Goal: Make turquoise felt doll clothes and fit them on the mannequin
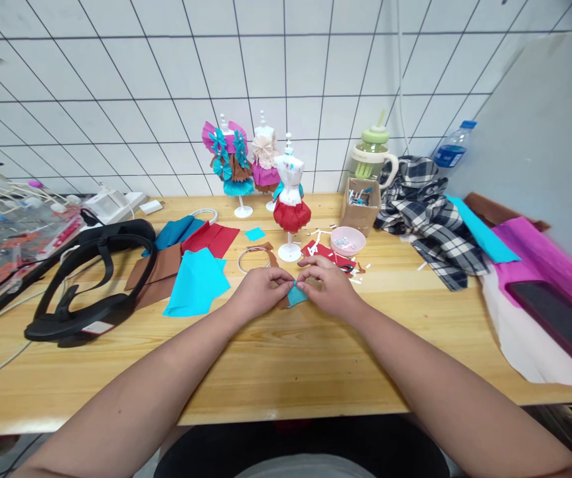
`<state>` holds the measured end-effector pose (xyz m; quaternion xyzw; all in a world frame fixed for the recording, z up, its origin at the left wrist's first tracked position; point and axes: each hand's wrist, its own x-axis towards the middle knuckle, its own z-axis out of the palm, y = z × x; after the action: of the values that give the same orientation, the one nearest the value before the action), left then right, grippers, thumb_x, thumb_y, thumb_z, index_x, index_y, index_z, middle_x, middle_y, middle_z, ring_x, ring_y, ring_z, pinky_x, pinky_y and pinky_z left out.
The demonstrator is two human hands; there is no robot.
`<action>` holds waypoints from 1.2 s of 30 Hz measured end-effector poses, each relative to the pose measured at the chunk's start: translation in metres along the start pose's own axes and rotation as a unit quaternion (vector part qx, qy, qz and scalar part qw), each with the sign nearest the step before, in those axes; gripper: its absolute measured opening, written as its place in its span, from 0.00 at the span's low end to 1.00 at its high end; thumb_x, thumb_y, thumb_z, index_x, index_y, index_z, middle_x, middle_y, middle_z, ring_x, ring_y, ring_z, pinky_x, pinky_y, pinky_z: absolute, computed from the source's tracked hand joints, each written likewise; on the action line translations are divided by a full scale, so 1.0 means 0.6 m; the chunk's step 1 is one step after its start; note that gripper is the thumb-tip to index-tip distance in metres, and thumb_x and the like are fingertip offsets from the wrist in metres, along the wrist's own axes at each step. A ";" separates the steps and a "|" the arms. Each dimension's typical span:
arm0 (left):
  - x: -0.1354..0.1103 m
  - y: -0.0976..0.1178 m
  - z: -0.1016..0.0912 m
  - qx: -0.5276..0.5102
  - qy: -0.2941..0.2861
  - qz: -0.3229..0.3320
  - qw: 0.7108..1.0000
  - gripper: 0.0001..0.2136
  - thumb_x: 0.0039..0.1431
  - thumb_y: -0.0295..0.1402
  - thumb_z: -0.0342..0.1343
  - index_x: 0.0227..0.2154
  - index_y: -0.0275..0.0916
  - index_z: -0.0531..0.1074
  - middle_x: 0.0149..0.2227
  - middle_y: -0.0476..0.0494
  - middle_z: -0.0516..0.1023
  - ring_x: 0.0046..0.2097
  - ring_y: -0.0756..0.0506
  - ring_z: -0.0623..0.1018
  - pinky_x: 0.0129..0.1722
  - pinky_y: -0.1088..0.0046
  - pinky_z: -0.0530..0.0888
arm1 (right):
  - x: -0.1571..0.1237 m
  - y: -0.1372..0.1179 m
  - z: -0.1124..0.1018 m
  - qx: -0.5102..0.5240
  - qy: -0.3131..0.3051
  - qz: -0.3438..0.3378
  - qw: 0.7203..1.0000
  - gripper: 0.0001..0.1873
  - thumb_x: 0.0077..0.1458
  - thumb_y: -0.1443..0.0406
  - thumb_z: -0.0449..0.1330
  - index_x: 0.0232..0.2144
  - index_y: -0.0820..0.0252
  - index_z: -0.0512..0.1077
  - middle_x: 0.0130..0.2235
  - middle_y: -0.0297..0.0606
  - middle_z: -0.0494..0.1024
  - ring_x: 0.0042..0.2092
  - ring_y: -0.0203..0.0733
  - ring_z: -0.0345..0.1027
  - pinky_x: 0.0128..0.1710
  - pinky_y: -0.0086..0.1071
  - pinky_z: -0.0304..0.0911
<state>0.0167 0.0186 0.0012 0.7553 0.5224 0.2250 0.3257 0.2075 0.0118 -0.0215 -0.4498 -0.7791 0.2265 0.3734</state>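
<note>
Both my hands meet over the middle of the wooden table (286,372). My left hand (259,289) and my right hand (326,285) pinch a small piece of turquoise paper (296,295) between their fingertips, with a brown scrap under it. Just behind stand three small mannequins: one in a red paper skirt (290,214), one in pink with a cream top (265,160), one in pink, turquoise and brown (229,162). Sheets of turquoise paper (197,281), red paper (214,238) and brown paper (159,269) lie left of my hands.
A black head strap device (89,282) lies at the left. A pink bowl (348,240), a cardboard box (360,206), a green-lidded cup (371,156), plaid cloth (428,212), magenta paper (539,255) and a dark phone (559,322) occupy the right. Paper scraps litter the area behind my hands.
</note>
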 end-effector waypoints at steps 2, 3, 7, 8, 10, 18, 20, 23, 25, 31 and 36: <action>0.000 0.001 0.000 -0.011 0.003 -0.005 1.000 0.12 0.54 0.40 0.55 0.33 0.41 0.80 0.35 0.48 0.83 0.38 0.44 0.79 0.38 0.72 0.72 | 0.000 0.003 0.001 -0.013 0.002 -0.003 1.000 0.03 0.53 0.67 0.61 0.31 0.57 0.76 0.48 0.42 0.74 0.51 0.45 0.68 0.51 0.42 0.62; 0.000 0.001 0.000 -0.016 0.004 -0.008 1.000 0.12 0.54 0.40 0.55 0.33 0.41 0.80 0.35 0.48 0.83 0.38 0.44 0.79 0.38 0.71 0.72 | 0.000 0.004 0.001 -0.019 0.005 -0.005 1.000 0.03 0.53 0.67 0.62 0.31 0.57 0.76 0.48 0.42 0.74 0.50 0.45 0.68 0.51 0.42 0.63; 0.001 -0.001 -0.001 -0.036 -0.005 -0.014 0.999 0.14 0.52 0.44 0.57 0.33 0.40 0.80 0.35 0.47 0.83 0.37 0.44 0.79 0.38 0.71 0.72 | -0.002 0.005 -0.001 -0.035 0.018 -0.020 0.999 0.03 0.53 0.67 0.62 0.32 0.57 0.76 0.47 0.41 0.75 0.49 0.44 0.69 0.49 0.39 0.64; 0.001 -0.001 -0.001 -0.039 -0.005 -0.017 0.999 0.14 0.52 0.44 0.58 0.33 0.40 0.80 0.35 0.47 0.83 0.37 0.44 0.79 0.38 0.72 0.72 | -0.002 0.003 -0.002 -0.038 0.020 -0.025 0.999 0.03 0.53 0.67 0.62 0.32 0.57 0.76 0.47 0.40 0.75 0.49 0.44 0.69 0.49 0.39 0.64; 0.001 -0.002 -0.002 -0.043 -0.004 -0.020 0.999 0.14 0.52 0.44 0.58 0.33 0.40 0.80 0.34 0.47 0.83 0.37 0.44 0.79 0.37 0.72 0.72 | -0.004 -0.002 -0.004 -0.048 0.021 -0.035 0.998 0.04 0.53 0.68 0.62 0.33 0.57 0.76 0.46 0.40 0.76 0.48 0.43 0.70 0.48 0.38 0.64; 0.001 -0.002 -0.003 -0.071 0.030 -0.006 0.997 0.11 0.50 0.40 0.59 0.31 0.38 0.79 0.29 0.47 0.81 0.32 0.46 0.79 0.32 0.74 0.73 | -0.005 -0.015 -0.008 -0.028 0.051 0.000 0.998 0.07 0.53 0.66 0.63 0.36 0.56 0.77 0.41 0.38 0.78 0.38 0.39 0.71 0.40 0.33 0.65; 0.001 -0.001 -0.003 -0.071 0.030 -0.011 0.997 0.11 0.50 0.40 0.59 0.31 0.37 0.79 0.29 0.47 0.81 0.32 0.46 0.78 0.32 0.74 0.72 | -0.002 -0.013 -0.009 -0.002 0.060 0.052 0.997 0.10 0.51 0.65 0.63 0.39 0.56 0.77 0.40 0.37 0.79 0.31 0.36 0.69 0.34 0.31 0.64; 0.001 -0.001 -0.003 -0.067 0.025 -0.009 0.997 0.11 0.51 0.39 0.59 0.31 0.38 0.79 0.29 0.48 0.81 0.33 0.47 0.79 0.33 0.74 0.72 | 0.002 -0.011 -0.009 0.051 0.027 0.107 0.993 0.11 0.51 0.64 0.62 0.38 0.58 0.78 0.35 0.36 0.80 0.28 0.34 0.66 0.30 0.29 0.62; 0.000 0.000 -0.003 -0.068 0.017 -0.004 0.998 0.11 0.52 0.40 0.58 0.31 0.38 0.79 0.30 0.48 0.81 0.33 0.47 0.79 0.34 0.74 0.72 | 0.003 -0.009 -0.007 0.084 -0.010 0.125 0.989 0.10 0.51 0.62 0.62 0.36 0.59 0.78 0.30 0.35 0.79 0.27 0.35 0.65 0.28 0.28 0.61; 0.000 0.001 -0.002 -0.046 -0.008 0.009 0.999 0.11 0.54 0.40 0.57 0.32 0.39 0.79 0.32 0.48 0.83 0.36 0.46 0.79 0.35 0.74 0.73 | 0.004 -0.003 -0.002 0.078 -0.033 0.147 0.986 0.07 0.49 0.63 0.63 0.30 0.60 0.78 0.23 0.32 0.74 0.24 0.33 0.61 0.24 0.26 0.55; 0.008 -0.018 0.000 0.060 0.010 0.073 0.995 0.09 0.56 0.38 0.57 0.33 0.43 0.81 0.34 0.48 0.83 0.38 0.45 0.79 0.41 0.70 0.72 | 0.004 0.012 -0.001 0.051 -0.051 0.158 0.985 0.06 0.50 0.63 0.63 0.30 0.59 0.78 0.26 0.33 0.78 0.27 0.33 0.65 0.26 0.26 0.57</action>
<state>0.0115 0.0255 -0.0069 0.8074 0.4815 0.2238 0.2571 0.2112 0.0177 -0.0251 -0.5353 -0.7040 0.3442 0.3152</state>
